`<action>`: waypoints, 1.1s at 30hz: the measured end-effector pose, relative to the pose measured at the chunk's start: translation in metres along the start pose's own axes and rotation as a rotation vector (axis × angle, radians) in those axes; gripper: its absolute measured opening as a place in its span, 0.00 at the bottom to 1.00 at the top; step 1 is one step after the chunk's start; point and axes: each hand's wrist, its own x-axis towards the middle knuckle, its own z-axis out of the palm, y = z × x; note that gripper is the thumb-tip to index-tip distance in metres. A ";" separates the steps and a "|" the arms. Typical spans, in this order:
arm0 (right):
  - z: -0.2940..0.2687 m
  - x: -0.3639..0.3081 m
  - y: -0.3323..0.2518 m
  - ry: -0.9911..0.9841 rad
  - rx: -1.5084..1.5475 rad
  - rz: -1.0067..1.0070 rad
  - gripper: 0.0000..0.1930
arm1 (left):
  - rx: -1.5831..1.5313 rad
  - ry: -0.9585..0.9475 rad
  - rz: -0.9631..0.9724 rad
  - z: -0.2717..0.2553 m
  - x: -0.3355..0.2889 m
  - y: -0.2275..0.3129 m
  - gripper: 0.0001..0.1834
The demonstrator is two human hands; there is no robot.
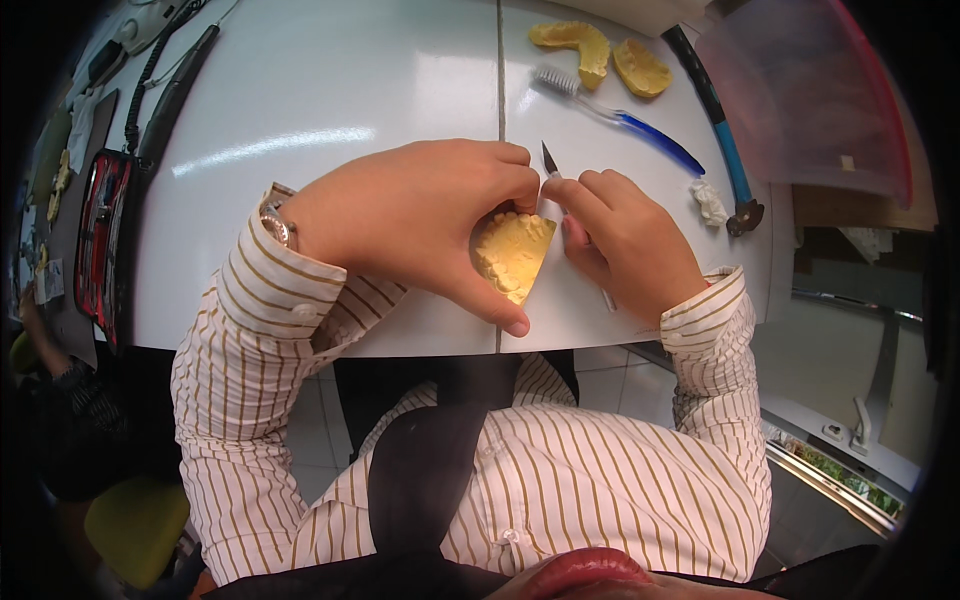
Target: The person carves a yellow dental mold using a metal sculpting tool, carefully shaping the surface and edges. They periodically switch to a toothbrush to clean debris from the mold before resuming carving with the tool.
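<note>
A yellow dental cast (514, 254) with a row of moulded teeth sits over the white table near its front edge. My left hand (430, 215) is closed round it, thumb at the near corner and fingers curled over the far side. Just right of the cast, my right hand (625, 232) grips a slim carving knife (549, 160) like a pen, its pointed dark blade facing away from me. The blade is apart from the cast. Part of the handle shows below the fingers.
Two yellow plaster pieces (642, 69), a blue-handled toothbrush (660, 141), a hammer (735, 170) and a crumpled white scrap (709, 203) lie at right. A pink-rimmed clear plastic box (810, 95) stands beyond them. An open black-and-red case (105, 235) is at left. A seam (502, 70) divides the tabletop (300, 85).
</note>
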 end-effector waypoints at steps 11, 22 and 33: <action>-0.015 -0.007 0.036 0.298 1.188 0.004 0.13 | 0.020 0.016 -0.024 0.003 -0.001 0.006 0.38; -0.004 -0.012 0.044 0.076 1.690 0.196 0.18 | -0.143 0.034 -0.060 0.006 0.001 0.010 0.37; -0.009 -0.013 0.027 0.025 1.773 0.394 0.13 | -0.165 -0.018 -0.088 0.004 0.007 0.016 0.39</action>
